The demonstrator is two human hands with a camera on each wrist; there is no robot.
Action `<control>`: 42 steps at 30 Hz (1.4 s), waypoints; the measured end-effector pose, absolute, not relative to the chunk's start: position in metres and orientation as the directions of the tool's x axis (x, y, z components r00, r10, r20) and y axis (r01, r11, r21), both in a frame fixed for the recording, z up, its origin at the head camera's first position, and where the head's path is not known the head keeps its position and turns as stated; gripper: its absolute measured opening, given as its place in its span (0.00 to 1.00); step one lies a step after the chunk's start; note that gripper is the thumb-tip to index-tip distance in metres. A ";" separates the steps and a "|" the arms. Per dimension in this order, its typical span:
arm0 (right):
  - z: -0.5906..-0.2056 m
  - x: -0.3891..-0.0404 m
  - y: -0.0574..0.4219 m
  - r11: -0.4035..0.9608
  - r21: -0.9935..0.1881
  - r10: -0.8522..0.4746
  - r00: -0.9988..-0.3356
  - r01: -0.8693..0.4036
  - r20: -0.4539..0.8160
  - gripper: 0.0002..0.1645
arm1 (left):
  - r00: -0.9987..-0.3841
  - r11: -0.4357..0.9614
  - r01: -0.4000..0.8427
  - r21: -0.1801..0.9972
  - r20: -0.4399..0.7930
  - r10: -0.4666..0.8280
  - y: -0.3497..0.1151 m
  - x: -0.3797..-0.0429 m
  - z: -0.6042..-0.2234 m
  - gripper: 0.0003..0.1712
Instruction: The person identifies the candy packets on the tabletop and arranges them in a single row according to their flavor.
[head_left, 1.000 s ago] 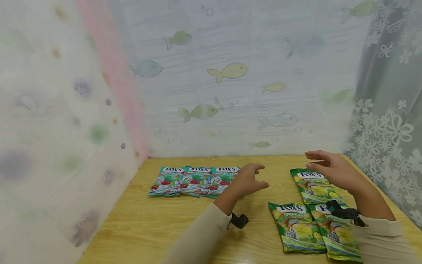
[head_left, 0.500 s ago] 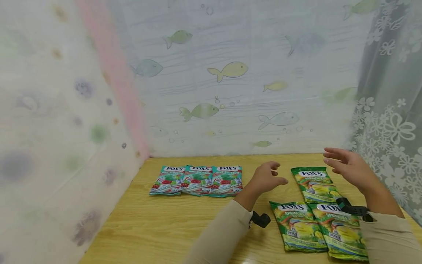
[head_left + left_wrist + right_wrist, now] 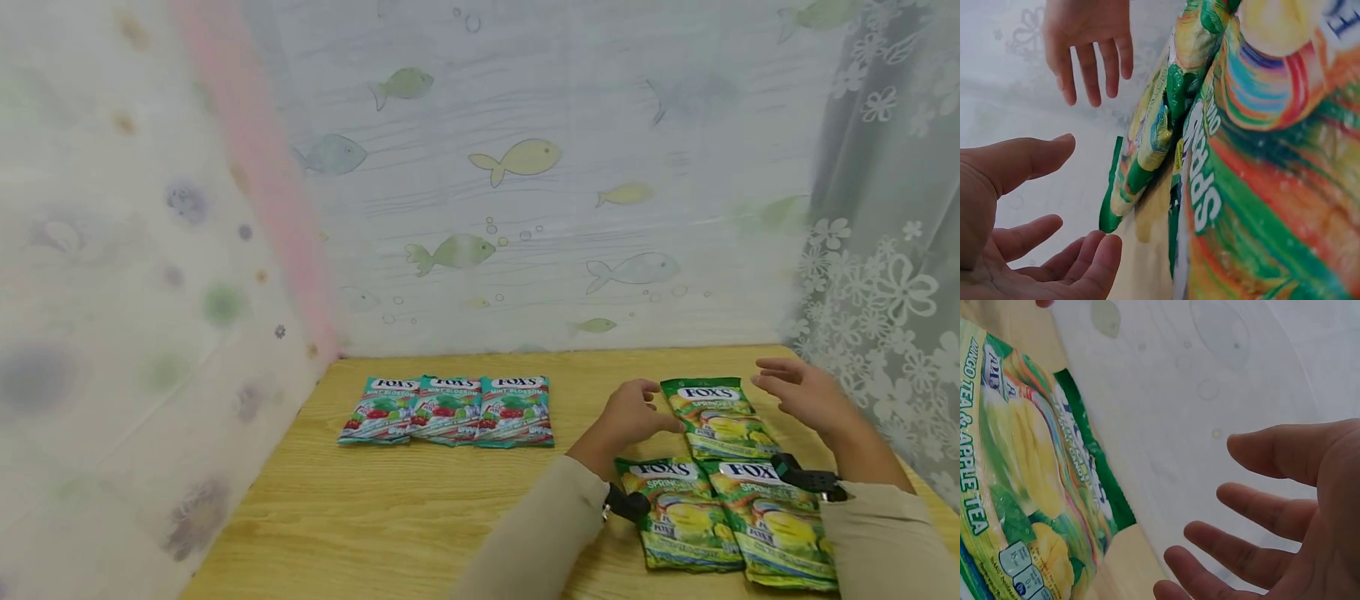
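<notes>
At the back right of the table lies a green candy bag [image 3: 720,419] printed FOX'S. My left hand [image 3: 633,414] is at its left side, fingers relaxed and thumb toward the bag. On the bag's other side my right hand [image 3: 806,398] has its fingers spread and holds nothing. In the right wrist view, a gap shows between that hand [image 3: 1272,531] and the bag [image 3: 1029,462]. Two more green bags lie in front, the left one [image 3: 686,521] partly behind my left wrist strap, the right one [image 3: 776,525] partly under my right sleeve.
Three teal mint candy bags, such as the middle one [image 3: 447,412], lie overlapping in a row at the back left of the wooden table [image 3: 375,517]. Behind the table hangs a fish-patterned sheet [image 3: 525,250]; a flowered curtain [image 3: 885,275] is at the right.
My left hand has moved right, away from the teal bags and up to the back green bag. My right hand has shifted right, from over that bag to its right side.
</notes>
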State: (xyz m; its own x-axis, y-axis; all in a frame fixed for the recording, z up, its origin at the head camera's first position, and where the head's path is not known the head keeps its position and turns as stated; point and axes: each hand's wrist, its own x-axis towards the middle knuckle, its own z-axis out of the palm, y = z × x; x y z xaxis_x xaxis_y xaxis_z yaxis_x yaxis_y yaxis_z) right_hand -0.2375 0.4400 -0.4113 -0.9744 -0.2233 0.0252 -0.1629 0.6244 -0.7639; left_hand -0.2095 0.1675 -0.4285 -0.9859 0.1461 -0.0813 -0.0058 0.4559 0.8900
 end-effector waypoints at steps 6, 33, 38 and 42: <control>-0.421 -0.241 0.447 0.636 -0.764 -0.227 -0.973 -0.106 -0.054 0.45 | -0.987 0.396 -0.087 0.914 -0.133 0.091 0.174 -0.209 -0.435 0.33; -0.429 -0.244 0.429 0.746 -0.652 -0.284 -0.950 -0.137 -0.125 0.51 | -0.958 0.337 -0.145 0.930 -0.218 0.188 0.192 -0.210 -0.441 0.36; -0.430 -0.245 0.429 0.734 -0.665 -0.279 -0.953 -0.135 -0.114 0.51 | -0.962 0.410 -0.106 0.906 -0.198 0.190 0.195 -0.209 -0.440 0.38; -0.431 -0.245 0.429 0.730 -0.670 -0.273 -0.956 -0.136 -0.104 0.50 | -0.963 0.374 -0.136 0.918 -0.211 0.169 0.197 -0.207 -0.438 0.39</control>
